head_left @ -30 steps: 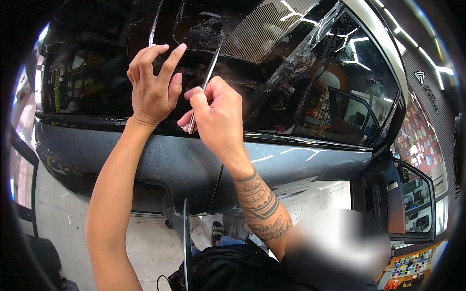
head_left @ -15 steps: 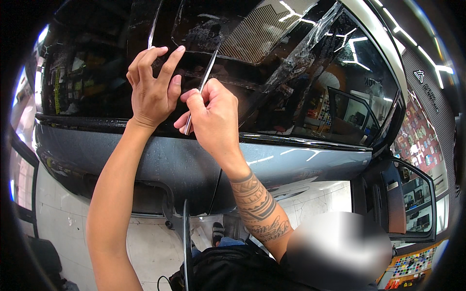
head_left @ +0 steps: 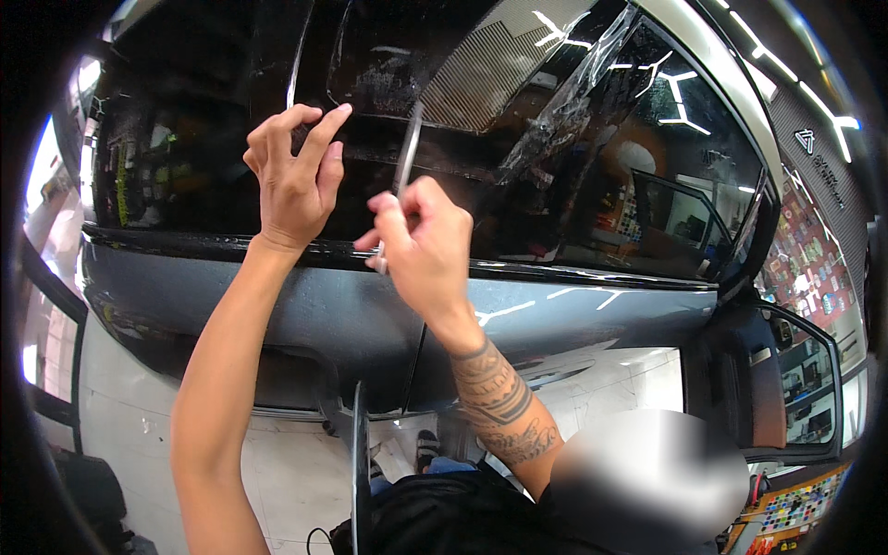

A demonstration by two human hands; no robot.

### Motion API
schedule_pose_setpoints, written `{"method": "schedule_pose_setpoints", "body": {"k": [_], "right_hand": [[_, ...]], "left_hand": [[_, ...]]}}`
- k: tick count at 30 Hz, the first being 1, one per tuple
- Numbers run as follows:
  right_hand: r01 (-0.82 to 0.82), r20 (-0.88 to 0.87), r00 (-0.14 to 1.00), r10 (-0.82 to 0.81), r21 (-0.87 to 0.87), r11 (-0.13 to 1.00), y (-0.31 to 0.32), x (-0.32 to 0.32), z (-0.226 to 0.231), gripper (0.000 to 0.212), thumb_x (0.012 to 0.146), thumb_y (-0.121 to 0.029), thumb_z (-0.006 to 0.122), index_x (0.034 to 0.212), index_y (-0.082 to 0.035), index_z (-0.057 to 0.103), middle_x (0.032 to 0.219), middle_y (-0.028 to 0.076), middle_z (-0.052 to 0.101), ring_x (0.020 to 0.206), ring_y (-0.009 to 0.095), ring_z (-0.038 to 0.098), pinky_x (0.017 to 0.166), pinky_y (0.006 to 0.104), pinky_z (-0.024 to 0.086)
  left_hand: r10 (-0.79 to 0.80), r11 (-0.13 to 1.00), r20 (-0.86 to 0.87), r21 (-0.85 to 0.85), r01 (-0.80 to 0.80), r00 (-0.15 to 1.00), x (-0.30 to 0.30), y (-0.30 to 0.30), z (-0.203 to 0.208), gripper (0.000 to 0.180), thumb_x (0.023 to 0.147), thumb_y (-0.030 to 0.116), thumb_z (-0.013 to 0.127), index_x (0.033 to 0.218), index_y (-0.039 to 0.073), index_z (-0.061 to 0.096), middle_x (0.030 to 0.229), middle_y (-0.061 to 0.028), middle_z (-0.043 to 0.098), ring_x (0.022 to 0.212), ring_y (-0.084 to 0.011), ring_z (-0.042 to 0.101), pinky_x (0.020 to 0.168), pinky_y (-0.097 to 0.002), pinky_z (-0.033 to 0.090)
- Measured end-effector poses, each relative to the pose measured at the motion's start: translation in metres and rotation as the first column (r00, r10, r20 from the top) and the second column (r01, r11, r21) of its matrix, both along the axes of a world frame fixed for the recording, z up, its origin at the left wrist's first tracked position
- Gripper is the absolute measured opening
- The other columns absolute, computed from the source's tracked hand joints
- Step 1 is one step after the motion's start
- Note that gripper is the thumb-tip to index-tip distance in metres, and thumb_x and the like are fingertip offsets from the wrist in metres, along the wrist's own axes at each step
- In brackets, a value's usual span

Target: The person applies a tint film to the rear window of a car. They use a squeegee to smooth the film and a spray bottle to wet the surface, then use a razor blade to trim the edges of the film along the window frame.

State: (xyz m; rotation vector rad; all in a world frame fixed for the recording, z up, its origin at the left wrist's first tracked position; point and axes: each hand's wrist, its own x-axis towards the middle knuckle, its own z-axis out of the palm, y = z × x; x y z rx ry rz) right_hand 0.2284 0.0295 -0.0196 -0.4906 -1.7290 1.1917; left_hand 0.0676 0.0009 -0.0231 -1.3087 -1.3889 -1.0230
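My right hand (head_left: 427, 236) is closed around a slim silver tool, which looks like a cutter knife (head_left: 407, 153). Its upper end points up over the dark side window, and motion blurs it. To the left, my left hand (head_left: 301, 176) has its fingers apart, the forefinger stretched and others bent, against or just above the glossy black car window (head_left: 199, 139). A thin bright line (head_left: 294, 69) runs up the glass above those fingers. Whether the fingertips touch the glass I cannot tell. Wrinkled clear film (head_left: 564, 102) covers part of the window farther right.
Below the window stretches the grey car body (head_left: 573, 310). A narrow upright panel edge (head_left: 359, 462) stands between my forearms. At right is an open car door (head_left: 795, 388). A blurred patch (head_left: 647, 481) covers the lower right; pale tiled floor (head_left: 139, 425) shows below the car.
My right hand has moved slightly right and down with the tool, now blurred. My left hand keeps nearly the same pose. The whole view has shifted a little.
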Motion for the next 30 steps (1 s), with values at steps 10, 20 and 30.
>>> {"method": "schedule_pose_setpoints", "body": {"k": [10,20,30], "right_hand": [[0.022,-0.337,0.942,0.005,0.077,0.997,0.049,0.064,0.023,0.016,0.096,-0.011,0.051,0.091,0.004,0.053,0.082,0.01,0.063,0.058,0.011,0.063,0.046,0.02,0.048],[0.017,-0.395,0.918,0.034,0.126,0.992,0.089,0.102,0.018,0.015,0.095,-0.011,0.054,0.09,0.003,0.055,0.082,0.009,0.066,0.059,0.01,0.064,0.046,0.0194,0.048],[0.121,-0.325,0.946,0.001,0.356,0.927,0.128,0.121,0.002,0.015,0.097,-0.011,0.05,0.092,0.003,0.053,0.09,0.011,0.063,0.06,0.01,0.062,0.049,0.0191,0.048]], "left_hand": [[-0.125,0.985,-0.041,-0.124,0.119,0.991,0.037,0.02,0.067,0.021,0.076,0.011,0.073,0.094,0.004,0.065,0.093,-0.0074,0.06,0.086,-0.0255,0.055,0.075,-0.0346,0.047],[-0.052,0.917,-0.177,-0.397,-0.023,0.983,0.045,0.02,0.101,0.015,0.079,0.011,0.069,0.089,0.002,0.064,0.087,-0.0094,0.059,0.081,-0.0269,0.059,0.071,-0.0365,0.048],[-0.285,0.668,-0.369,-0.738,-0.093,0.885,0.034,0.023,0.146,0.012,0.076,-0.001,0.062,0.086,0.004,0.057,0.083,-0.0069,0.049,0.08,-0.024,0.051,0.068,-0.034,0.046]]}}
